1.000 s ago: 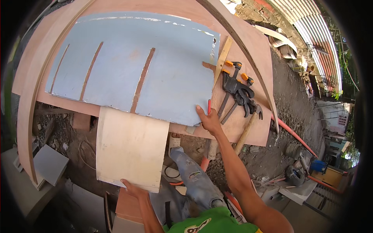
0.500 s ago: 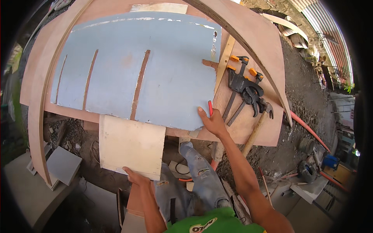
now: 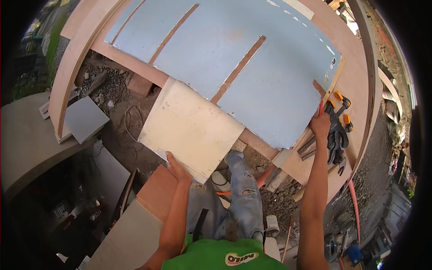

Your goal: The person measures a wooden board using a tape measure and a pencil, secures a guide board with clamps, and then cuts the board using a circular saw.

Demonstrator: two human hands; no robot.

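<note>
Head view, read as a clock face: the cream board lies just off the centre toward nine o'clock, tilted so that its near edge faces seven. The left hand, between seven and eight o'clock, grasps that near edge, its thumb flat on the upper face and the other fingers out of sight underneath. At twelve o'clock the blue panel spreads over the pinkish plywood sheet, with narrow brown stripes running across it and white flecks along its far side. The cream board's far edge meets the panel's near edge and seems to slip under it, though the overlap itself is hidden.

Near three o'clock is the right hand, at the panel's right edge, with its fingers curled around a slim red pen that pokes up toward twelve. Just beyond this hand, also at three, lie black clamps with orange pads; toward four from them is a hammer, its handle partly behind the right forearm. A pale wooden strip lines the panel's right side. Curved plywood pieces arch at ten o'clock and two o'clock, and a grey board rests at nine.
</note>
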